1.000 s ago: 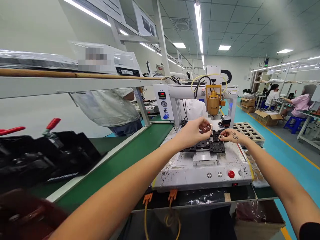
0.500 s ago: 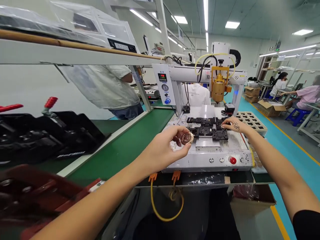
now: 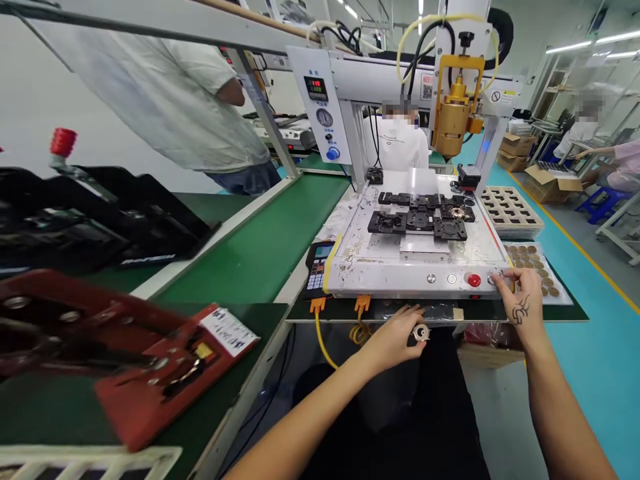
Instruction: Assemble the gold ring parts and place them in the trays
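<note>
My left hand (image 3: pixel 397 339) is closed on a small round rose-gold watch case (image 3: pixel 421 332), pinched between the fingers just below the bench edge. My right hand (image 3: pixel 523 300) is at the right end of the front panel of a white dispensing machine (image 3: pixel 390 279). Its thumb touches a round push button (image 3: pixel 492 277) there, and the fingers hold nothing. A similar round metal case (image 3: pixel 457 213) rests in the black fixture (image 3: pixel 421 219) on the machine's bed. Above the bed hangs a gold-coloured dispensing head (image 3: pixel 452 123).
A red stop button (image 3: pixel 474 280) is left of my right hand. Several round brown pieces (image 3: pixel 537 257) lie on a sheet at the right, before a slotted tray (image 3: pixel 515 207). A keypad (image 3: pixel 317 273) leans at the left. A red clamp press (image 3: pixel 165 373) stands nearer me. Several people are beyond.
My right hand has left the fixture and come down to the panel button, leaving a round case in the fixture. My left hand has lowered with its watch case. The view tilts down.
</note>
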`<state>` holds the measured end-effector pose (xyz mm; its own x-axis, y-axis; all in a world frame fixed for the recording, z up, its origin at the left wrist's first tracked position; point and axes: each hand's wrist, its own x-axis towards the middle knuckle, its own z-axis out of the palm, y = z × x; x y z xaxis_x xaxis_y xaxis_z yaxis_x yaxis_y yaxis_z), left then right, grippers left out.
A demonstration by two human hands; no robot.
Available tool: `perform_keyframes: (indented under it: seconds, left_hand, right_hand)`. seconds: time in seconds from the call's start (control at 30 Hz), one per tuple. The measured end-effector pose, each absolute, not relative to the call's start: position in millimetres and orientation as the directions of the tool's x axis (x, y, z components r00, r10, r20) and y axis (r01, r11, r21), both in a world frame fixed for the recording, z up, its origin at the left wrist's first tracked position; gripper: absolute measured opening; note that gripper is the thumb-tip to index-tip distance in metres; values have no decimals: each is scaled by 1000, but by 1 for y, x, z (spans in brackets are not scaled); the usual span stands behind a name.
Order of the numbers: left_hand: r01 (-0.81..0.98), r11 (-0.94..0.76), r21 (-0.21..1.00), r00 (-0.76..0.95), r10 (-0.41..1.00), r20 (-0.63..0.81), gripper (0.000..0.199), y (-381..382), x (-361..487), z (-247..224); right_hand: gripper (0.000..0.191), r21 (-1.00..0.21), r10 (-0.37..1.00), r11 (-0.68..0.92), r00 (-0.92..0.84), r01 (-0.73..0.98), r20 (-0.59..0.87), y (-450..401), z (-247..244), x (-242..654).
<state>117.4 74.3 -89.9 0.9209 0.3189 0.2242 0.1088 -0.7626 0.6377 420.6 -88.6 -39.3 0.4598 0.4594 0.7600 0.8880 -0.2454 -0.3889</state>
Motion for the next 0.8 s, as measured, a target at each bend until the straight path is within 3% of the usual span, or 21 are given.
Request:
perform_keyframes:
  seconds: [0.1, 0.23, 0.3, 0.53, 0.8]
  left_hand:
    - [61, -803, 592, 927, 265, 264, 32, 71, 107, -111]
    - [36, -824, 565, 907, 264, 327, 36, 63, 90, -110]
    - [49, -833, 551, 895, 281, 346, 35, 63, 93, -104]
    - [49, -809, 585, 892, 299, 339, 30, 70, 136, -104]
    - [-10, -773, 635, 913, 252, 321, 40, 57, 126, -119]
  right_hand:
    - [30, -420, 453, -180, 454, 889, 767, -91, -45, 396]
    - [17, -454, 730, 31, 290, 890, 618, -92, -62, 353]
    - [15, -442, 804, 74, 209, 894, 556, -86, -76, 336]
    - [34, -393, 863, 78, 136, 916, 487, -62, -111, 324]
    - [26, -373, 902, 108, 67, 921, 427, -73, -115, 334]
